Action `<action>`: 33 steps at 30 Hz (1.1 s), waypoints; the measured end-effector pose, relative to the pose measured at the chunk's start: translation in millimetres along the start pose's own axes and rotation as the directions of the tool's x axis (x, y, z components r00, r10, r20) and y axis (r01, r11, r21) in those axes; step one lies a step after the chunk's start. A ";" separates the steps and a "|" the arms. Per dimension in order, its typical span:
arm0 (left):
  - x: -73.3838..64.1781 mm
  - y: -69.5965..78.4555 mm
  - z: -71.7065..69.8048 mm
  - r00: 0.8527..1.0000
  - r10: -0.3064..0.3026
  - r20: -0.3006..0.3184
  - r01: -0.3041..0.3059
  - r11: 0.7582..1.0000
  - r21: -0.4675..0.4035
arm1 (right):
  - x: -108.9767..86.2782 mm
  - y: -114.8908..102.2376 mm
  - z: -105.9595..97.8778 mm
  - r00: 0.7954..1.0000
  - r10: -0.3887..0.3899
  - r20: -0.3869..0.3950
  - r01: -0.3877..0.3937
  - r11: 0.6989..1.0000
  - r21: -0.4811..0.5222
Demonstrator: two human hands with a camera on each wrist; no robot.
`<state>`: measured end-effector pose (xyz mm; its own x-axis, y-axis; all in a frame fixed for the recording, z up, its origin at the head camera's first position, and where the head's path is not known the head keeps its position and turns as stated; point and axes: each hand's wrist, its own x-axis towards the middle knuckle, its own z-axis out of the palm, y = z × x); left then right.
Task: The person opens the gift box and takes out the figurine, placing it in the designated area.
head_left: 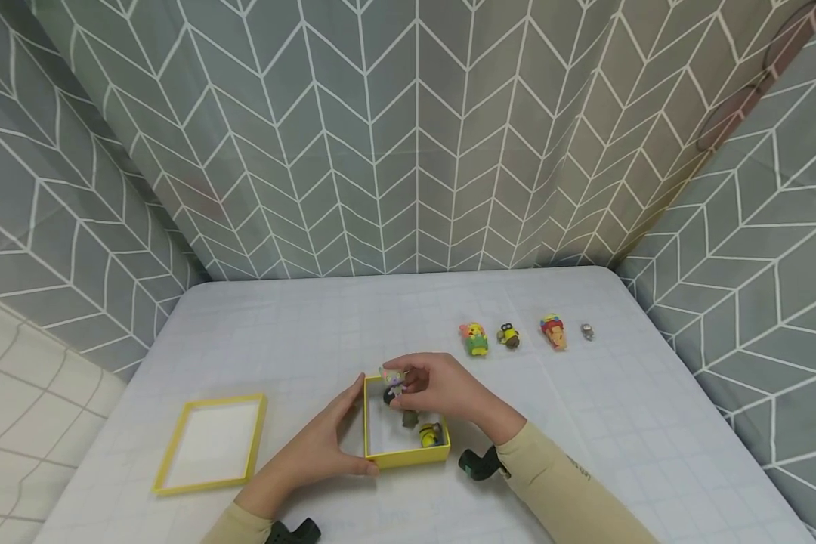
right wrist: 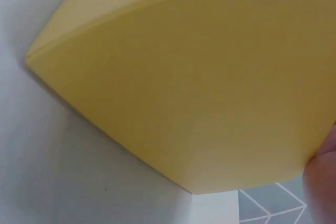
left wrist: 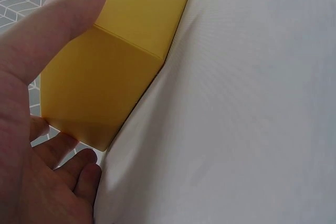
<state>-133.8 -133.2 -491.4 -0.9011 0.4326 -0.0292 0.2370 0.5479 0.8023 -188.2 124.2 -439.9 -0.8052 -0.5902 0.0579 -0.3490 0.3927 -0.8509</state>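
Observation:
A yellow open box [head_left: 411, 458] with a white inside stands at the middle of the table. My left hand [head_left: 318, 444] grips it from the left, thumb on the near wall and fingers at the far-left side; the left wrist view shows the thumb on the yellow wall [left wrist: 131, 9]. Above the box's far part, my right hand [head_left: 442, 387] pinches a small grey-and-purple figurine [head_left: 394, 381] with pinkish ears. Inside lie a yellow figurine [head_left: 431, 434], a dark grey-brown one [head_left: 410, 418] and a black piece partly hidden by the held figurine. The right wrist view is mostly box wall [right wrist: 184, 77].
The yellow-rimmed lid [head_left: 260, 438] lies at the left, white inside up. In a row at the back right are a green-and-yellow figurine [head_left: 475, 339], a yellow-and-brown one [head_left: 508, 336], a red-topped one [head_left: 554, 332] and a tiny grey one [head_left: 588, 332].

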 end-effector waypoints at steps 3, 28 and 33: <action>0.0 -0.7 0.2 1.000 -0.003 0.002 0.003 1.000 -0.005 | -1.0 0.1 -0.3 1.000 0.015 -0.006 -0.015 1.000 0.009; 0.7 -0.8 0.9 1.000 0.000 0.001 0.000 1.000 -0.020 | -62.2 11.3 -37.0 0.956 0.090 -0.280 -0.098 0.995 -0.016; 1.3 -0.6 1.5 1.000 0.004 0.001 -0.004 1.000 -0.020 | -73.6 22.1 -46.3 0.941 0.139 -0.307 -0.157 0.987 -0.035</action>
<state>-134.6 -131.9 -492.8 -0.8998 0.4355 -0.0263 0.2337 0.5320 0.8139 -158.9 209.0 -438.8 -0.9539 -0.2840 0.0966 -0.2346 0.5055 -0.8303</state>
